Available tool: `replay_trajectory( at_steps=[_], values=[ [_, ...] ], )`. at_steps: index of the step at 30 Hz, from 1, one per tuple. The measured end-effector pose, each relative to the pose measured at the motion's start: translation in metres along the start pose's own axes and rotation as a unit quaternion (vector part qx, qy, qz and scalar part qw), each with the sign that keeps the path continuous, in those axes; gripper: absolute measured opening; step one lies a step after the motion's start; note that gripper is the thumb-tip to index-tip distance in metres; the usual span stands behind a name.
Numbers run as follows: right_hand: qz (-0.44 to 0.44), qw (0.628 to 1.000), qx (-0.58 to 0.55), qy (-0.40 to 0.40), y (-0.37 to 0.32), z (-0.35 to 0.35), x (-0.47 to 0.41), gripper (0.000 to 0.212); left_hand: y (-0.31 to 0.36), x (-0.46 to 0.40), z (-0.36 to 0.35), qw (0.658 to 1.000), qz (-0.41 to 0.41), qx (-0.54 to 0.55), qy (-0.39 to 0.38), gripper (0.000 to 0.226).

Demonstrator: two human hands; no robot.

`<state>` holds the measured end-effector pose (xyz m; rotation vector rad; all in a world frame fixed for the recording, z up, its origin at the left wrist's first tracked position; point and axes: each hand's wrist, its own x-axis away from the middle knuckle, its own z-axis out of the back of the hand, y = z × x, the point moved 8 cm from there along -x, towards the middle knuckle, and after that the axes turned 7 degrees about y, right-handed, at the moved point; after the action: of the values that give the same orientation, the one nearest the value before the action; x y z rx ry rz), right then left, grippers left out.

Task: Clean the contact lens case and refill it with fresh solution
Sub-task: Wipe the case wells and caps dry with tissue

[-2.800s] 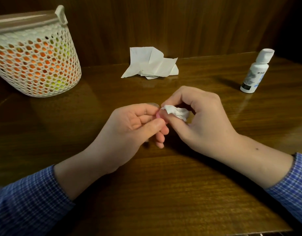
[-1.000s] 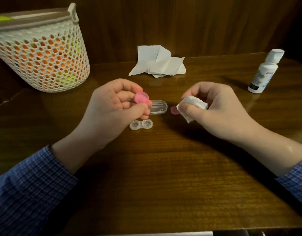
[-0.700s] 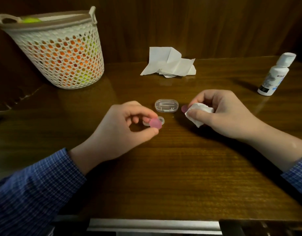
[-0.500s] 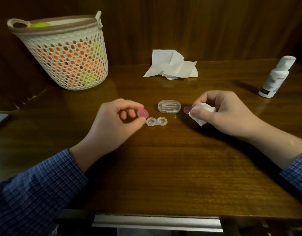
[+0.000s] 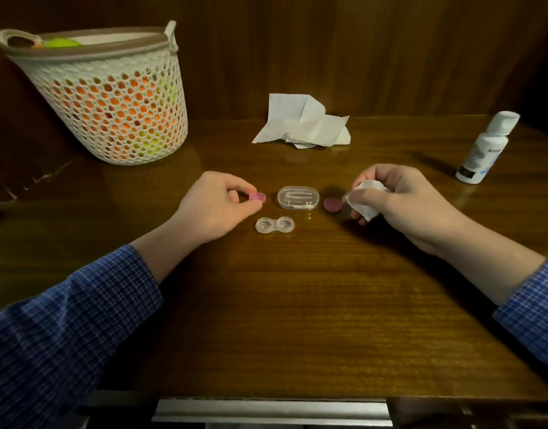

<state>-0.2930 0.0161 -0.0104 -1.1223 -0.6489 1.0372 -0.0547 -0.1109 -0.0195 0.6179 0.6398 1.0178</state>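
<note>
A clear two-well lens case (image 5: 275, 225) lies uncapped on the brown wooden table (image 5: 297, 305). My left hand (image 5: 214, 205) pinches a pink cap (image 5: 257, 196) at table level, just left of a clear oval box (image 5: 298, 197). A second pink cap (image 5: 332, 204) lies on the table right of that box. My right hand (image 5: 399, 202) grips a small wad of white tissue (image 5: 364, 199) right beside that cap. The white solution bottle (image 5: 486, 148) stands closed at the far right.
A white mesh basket (image 5: 108, 97) with orange and green contents stands at the back left. A crumpled white tissue (image 5: 300, 123) lies at the back middle against the wooden wall. A metal strip (image 5: 271, 408) runs under the table's near edge.
My left hand went from holding the pink cap against the tissue to lowering it to the table left of the oval box. The right hand drew back with the tissue wad.
</note>
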Motion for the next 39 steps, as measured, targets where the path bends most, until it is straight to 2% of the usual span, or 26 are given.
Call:
replay_trajectory(
  at_steps=[2, 5, 8, 11, 13, 15, 17, 22, 25, 28, 30, 33, 36, 39],
  values=[
    [-0.025, 0.999, -0.024, 0.012, 0.004, 0.004, -0.003, 0.007, 0.0, -0.003, -0.001, 1.0, 0.006, -0.007, -0.011, 0.028],
    [-0.04, 0.998, 0.02, 0.04, 0.008, 0.009, -0.008, 0.016, 0.003, -0.003, 0.001, 1.0, 0.011, -0.013, -0.012, 0.043],
    [-0.001, 0.994, 0.096, 0.048, 0.003, 0.006, -0.011, 0.02, 0.008, 0.0, 0.012, 0.998, 0.005, 0.016, 0.055, 0.045],
    [0.032, 0.985, 0.167, 0.01, -0.002, -0.005, -0.013, 0.009, 0.02, 0.009, 0.019, 0.994, -0.034, 0.037, 0.101, 0.037],
    [0.044, 0.964, 0.263, -0.009, -0.001, -0.011, -0.015, 0.036, 0.029, 0.017, 0.015, 0.992, -0.064, 0.054, 0.094, 0.034],
    [0.069, 0.942, 0.328, -0.01, -0.003, -0.015, -0.018, 0.048, 0.037, 0.024, 0.011, 0.991, -0.087, 0.07, 0.078, 0.031],
    [0.077, 0.937, 0.342, -0.017, -0.003, -0.019, -0.021, 0.046, 0.046, 0.031, 0.008, 0.989, -0.109, 0.081, 0.066, 0.028],
    [0.113, 0.935, 0.335, -0.031, -0.006, -0.022, -0.021, 0.023, 0.062, 0.046, 0.003, 0.984, -0.137, 0.1, 0.047, 0.025],
    [0.144, 0.954, 0.261, -0.027, -0.016, -0.023, -0.012, 0.019, 0.069, 0.053, 0.0, 0.981, -0.151, 0.111, 0.042, 0.022],
    [0.206, 0.964, 0.163, -0.034, -0.037, -0.028, 0.009, 0.026, 0.064, 0.051, -0.006, 0.983, -0.069, 0.168, 0.002, 0.017],
    [0.253, 0.958, 0.126, -0.046, -0.052, -0.032, 0.025, 0.027, 0.059, 0.053, -0.015, 0.97, 0.01, 0.237, -0.05, 0.017],
    [0.3, 0.947, 0.105, -0.05, -0.065, -0.036, 0.04, 0.028, 0.062, 0.062, -0.032, 0.931, 0.105, 0.324, -0.128, 0.02],
    [0.316, 0.943, 0.099, -0.045, -0.068, -0.037, 0.045, 0.028, 0.068, 0.069, -0.048, 0.865, 0.191, 0.422, -0.19, 0.031],
    [0.327, 0.939, 0.098, -0.043, -0.071, -0.037, 0.048, 0.028, 0.071, 0.073, -0.052, 0.839, 0.208, 0.451, -0.223, 0.052]
  ],
)
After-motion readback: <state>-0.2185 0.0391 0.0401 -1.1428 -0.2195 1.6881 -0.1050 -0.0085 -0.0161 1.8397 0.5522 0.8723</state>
